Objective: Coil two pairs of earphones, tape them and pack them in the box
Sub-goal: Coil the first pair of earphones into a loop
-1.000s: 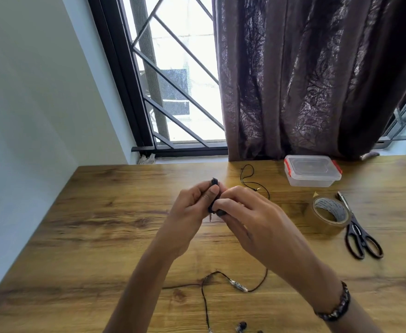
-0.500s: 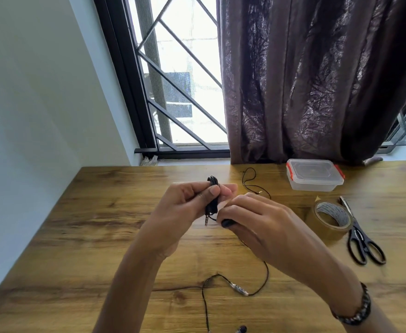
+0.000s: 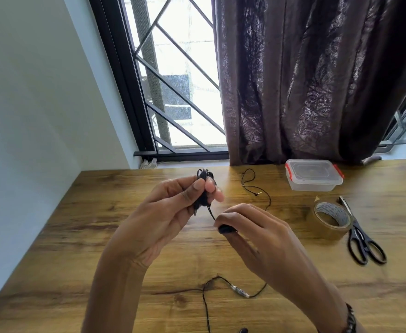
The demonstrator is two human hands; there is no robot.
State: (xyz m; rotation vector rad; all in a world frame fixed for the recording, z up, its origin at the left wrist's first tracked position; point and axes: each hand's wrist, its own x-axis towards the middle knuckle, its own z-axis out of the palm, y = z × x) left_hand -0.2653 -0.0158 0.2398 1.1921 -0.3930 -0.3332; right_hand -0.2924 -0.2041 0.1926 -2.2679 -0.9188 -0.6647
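My left hand [image 3: 165, 212] pinches a coiled bundle of black earphone cable [image 3: 203, 179] between thumb and fingers, held upright above the wooden table [image 3: 77, 236]. A short length of that cable runs down to my right hand [image 3: 257, 234], which grips its dark end piece [image 3: 226, 229] in closed fingers. A second black earphone cable [image 3: 252, 186] lies loose on the table, from near the curtain down past my right hand to an inline remote [image 3: 239, 291] at the front. The clear plastic box [image 3: 313, 179] with red clips stands closed at the back right.
A roll of brown tape [image 3: 331, 218] lies right of my hands, with black-handled scissors [image 3: 363, 243] beside it. A dark curtain [image 3: 317, 80] and a barred window [image 3: 173, 92] stand behind the table; a pale wall runs along the left.
My hands have drawn apart: the left lifted the coil a little, the right pulled the cable end down and to the right. The camera tilted up slightly.
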